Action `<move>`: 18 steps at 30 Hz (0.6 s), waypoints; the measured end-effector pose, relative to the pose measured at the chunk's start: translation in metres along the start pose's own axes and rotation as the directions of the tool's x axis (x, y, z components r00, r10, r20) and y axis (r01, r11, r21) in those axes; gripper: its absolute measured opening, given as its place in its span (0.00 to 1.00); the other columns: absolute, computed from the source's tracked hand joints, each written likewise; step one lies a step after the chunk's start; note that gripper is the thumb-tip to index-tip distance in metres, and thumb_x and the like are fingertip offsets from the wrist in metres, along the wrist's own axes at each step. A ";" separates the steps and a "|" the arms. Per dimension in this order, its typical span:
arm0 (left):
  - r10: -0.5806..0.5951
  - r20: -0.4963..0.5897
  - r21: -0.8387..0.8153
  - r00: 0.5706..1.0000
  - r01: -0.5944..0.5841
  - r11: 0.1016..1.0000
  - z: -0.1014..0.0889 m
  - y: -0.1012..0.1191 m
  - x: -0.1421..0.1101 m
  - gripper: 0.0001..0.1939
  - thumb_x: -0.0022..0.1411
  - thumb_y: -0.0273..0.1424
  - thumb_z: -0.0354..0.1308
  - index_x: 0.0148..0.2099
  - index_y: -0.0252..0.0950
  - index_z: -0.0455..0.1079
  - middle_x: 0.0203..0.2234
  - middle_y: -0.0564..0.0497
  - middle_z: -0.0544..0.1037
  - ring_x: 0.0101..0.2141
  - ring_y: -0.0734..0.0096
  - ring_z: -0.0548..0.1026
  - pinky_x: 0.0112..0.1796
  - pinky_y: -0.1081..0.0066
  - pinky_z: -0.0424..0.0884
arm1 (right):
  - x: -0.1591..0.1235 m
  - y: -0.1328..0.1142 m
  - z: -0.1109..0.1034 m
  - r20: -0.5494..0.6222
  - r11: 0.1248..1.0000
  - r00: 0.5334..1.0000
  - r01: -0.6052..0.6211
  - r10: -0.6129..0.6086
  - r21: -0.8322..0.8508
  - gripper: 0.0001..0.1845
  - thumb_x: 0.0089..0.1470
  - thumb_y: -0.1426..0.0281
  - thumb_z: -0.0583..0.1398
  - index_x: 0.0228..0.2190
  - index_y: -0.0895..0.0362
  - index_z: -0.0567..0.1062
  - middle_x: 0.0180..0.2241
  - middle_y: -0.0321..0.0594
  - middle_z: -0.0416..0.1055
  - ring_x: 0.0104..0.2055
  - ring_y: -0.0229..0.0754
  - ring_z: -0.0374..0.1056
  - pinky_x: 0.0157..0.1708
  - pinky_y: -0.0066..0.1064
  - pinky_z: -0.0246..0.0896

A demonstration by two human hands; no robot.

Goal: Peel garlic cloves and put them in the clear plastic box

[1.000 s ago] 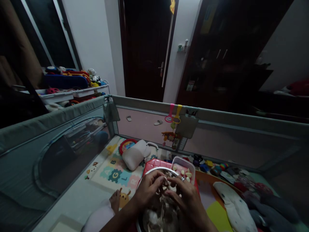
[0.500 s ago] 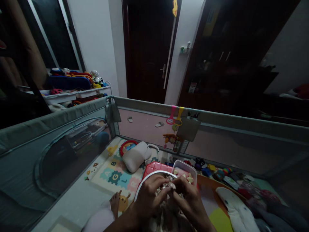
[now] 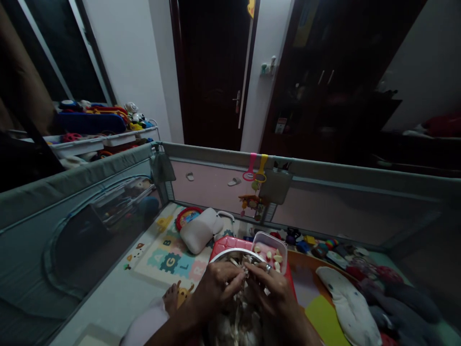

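My left hand and my right hand meet over a round white-rimmed bowl. Between their fingertips both pinch a piece of garlic, partly covered by the fingers. Garlic bulbs with papery skins and dry stalks fill the bowl beneath my wrists. Just beyond my right hand stands a clear plastic container, which holds several pale peeled cloves. Bowl and container rest on a red surface. A ring shows on a right finger.
A playpen with padded rails surrounds me. On the alphabet mat are a white cushion-like object and a red round toy. A bare foot is at lower left. Soft toys and a white pillow lie right.
The view has shifted slightly, so the room appears further left. My hands stay together over the bowl; the right fingers have turned, bringing the ring into sight.
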State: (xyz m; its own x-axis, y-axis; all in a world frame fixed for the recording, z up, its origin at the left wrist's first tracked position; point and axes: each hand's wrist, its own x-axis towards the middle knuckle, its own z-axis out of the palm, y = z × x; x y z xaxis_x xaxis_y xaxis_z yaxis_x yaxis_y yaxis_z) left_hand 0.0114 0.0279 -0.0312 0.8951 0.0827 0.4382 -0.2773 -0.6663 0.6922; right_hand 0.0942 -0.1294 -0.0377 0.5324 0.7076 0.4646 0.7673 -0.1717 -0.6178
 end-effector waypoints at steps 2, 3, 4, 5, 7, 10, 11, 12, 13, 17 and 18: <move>-0.005 0.035 0.013 0.999 0.005 1.000 0.000 -0.002 0.001 0.12 0.61 0.25 0.52 0.29 0.33 0.75 0.25 0.47 0.79 0.28 0.69 0.77 0.31 0.76 0.67 | -0.001 0.000 0.000 0.009 1.000 1.000 0.025 -0.025 -0.006 0.18 0.54 0.75 0.54 0.45 0.52 0.75 0.39 0.46 0.76 0.39 0.45 0.73 0.36 0.33 0.69; -0.004 0.042 0.021 0.999 0.003 1.000 0.000 -0.002 0.000 0.11 0.60 0.25 0.53 0.29 0.33 0.75 0.25 0.47 0.79 0.27 0.69 0.76 0.30 0.76 0.67 | -0.001 0.001 0.001 0.010 0.999 0.999 0.033 -0.032 -0.014 0.18 0.54 0.76 0.54 0.45 0.52 0.74 0.39 0.46 0.76 0.39 0.44 0.72 0.36 0.33 0.69; 0.002 0.042 0.035 0.999 -0.003 0.999 0.001 -0.003 0.000 0.10 0.59 0.24 0.53 0.29 0.33 0.75 0.24 0.47 0.79 0.26 0.69 0.76 0.30 0.76 0.66 | -0.002 0.001 0.002 0.013 0.999 0.999 0.038 -0.038 -0.021 0.19 0.54 0.76 0.54 0.46 0.52 0.74 0.38 0.46 0.75 0.38 0.44 0.72 0.36 0.33 0.69; 0.011 0.034 0.054 0.999 -0.013 0.998 0.001 -0.004 -0.001 0.10 0.59 0.24 0.53 0.29 0.33 0.74 0.24 0.48 0.79 0.26 0.69 0.76 0.29 0.76 0.66 | -0.002 0.001 0.003 0.009 0.999 0.999 0.046 -0.046 -0.028 0.19 0.54 0.76 0.54 0.46 0.52 0.74 0.38 0.46 0.75 0.38 0.44 0.72 0.36 0.33 0.69; 0.042 0.002 0.099 0.999 -0.042 0.994 0.003 -0.006 -0.002 0.11 0.59 0.24 0.52 0.27 0.33 0.73 0.22 0.48 0.78 0.24 0.70 0.75 0.27 0.76 0.65 | -0.003 0.002 0.006 0.034 0.998 0.998 0.063 -0.062 -0.025 0.18 0.55 0.76 0.54 0.46 0.54 0.73 0.38 0.46 0.74 0.38 0.44 0.71 0.36 0.34 0.68; 0.102 -0.039 0.135 0.994 -0.096 0.986 0.005 -0.009 -0.005 0.13 0.60 0.25 0.49 0.27 0.33 0.72 0.20 0.50 0.77 0.21 0.72 0.74 0.26 0.76 0.65 | -0.004 0.003 0.011 0.047 0.998 0.998 0.050 -0.047 -0.050 0.18 0.55 0.77 0.54 0.47 0.57 0.72 0.38 0.49 0.73 0.39 0.46 0.70 0.37 0.37 0.67; 0.120 -0.042 0.147 0.992 -0.113 0.983 0.005 -0.010 -0.006 0.13 0.61 0.25 0.49 0.28 0.33 0.72 0.20 0.50 0.77 0.21 0.72 0.74 0.25 0.76 0.65 | -0.004 0.002 0.012 0.057 0.998 0.998 0.035 -0.032 -0.058 0.19 0.54 0.77 0.54 0.47 0.57 0.72 0.39 0.49 0.73 0.39 0.46 0.69 0.38 0.37 0.67; 0.135 -0.039 0.157 0.990 -0.127 0.979 0.006 -0.011 -0.007 0.13 0.61 0.25 0.49 0.28 0.33 0.71 0.20 0.50 0.77 0.21 0.72 0.74 0.25 0.77 0.66 | -0.004 0.001 0.013 0.058 0.998 0.998 0.023 -0.020 -0.065 0.19 0.54 0.77 0.54 0.47 0.57 0.72 0.39 0.49 0.73 0.39 0.46 0.69 0.38 0.37 0.66; 0.139 -0.026 0.166 0.990 -0.132 0.977 0.006 -0.012 -0.007 0.13 0.62 0.26 0.48 0.28 0.33 0.71 0.21 0.50 0.77 0.22 0.72 0.74 0.25 0.77 0.66 | -0.003 -0.001 0.014 0.055 0.998 0.998 0.012 -0.009 -0.066 0.18 0.53 0.77 0.55 0.46 0.57 0.72 0.38 0.48 0.73 0.38 0.45 0.68 0.37 0.36 0.66; 0.205 -0.051 0.194 0.977 -0.192 0.962 0.005 -0.015 -0.010 0.11 0.64 0.28 0.49 0.33 0.34 0.71 0.26 0.49 0.79 0.26 0.70 0.77 0.29 0.76 0.70 | -0.001 -0.008 0.014 0.049 0.996 0.999 0.006 -0.002 -0.085 0.15 0.51 0.78 0.56 0.42 0.58 0.73 0.35 0.45 0.72 0.35 0.43 0.67 0.36 0.32 0.64; 0.221 -0.063 0.201 0.973 -0.205 0.958 0.004 -0.015 -0.010 0.11 0.64 0.29 0.49 0.34 0.34 0.71 0.27 0.49 0.80 0.27 0.69 0.78 0.30 0.76 0.70 | 0.000 -0.009 0.014 0.045 0.995 0.999 0.009 -0.004 -0.102 0.14 0.51 0.78 0.56 0.41 0.59 0.73 0.34 0.44 0.72 0.34 0.43 0.67 0.35 0.32 0.64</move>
State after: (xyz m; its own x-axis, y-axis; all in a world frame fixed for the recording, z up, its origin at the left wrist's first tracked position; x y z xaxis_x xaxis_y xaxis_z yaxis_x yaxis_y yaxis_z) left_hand 0.0083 0.0339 -0.0485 0.7878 -0.0202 0.6156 -0.3788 -0.8040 0.4584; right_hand 0.0823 -0.1183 -0.0417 0.5127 0.7382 0.4384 0.8043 -0.2344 -0.5460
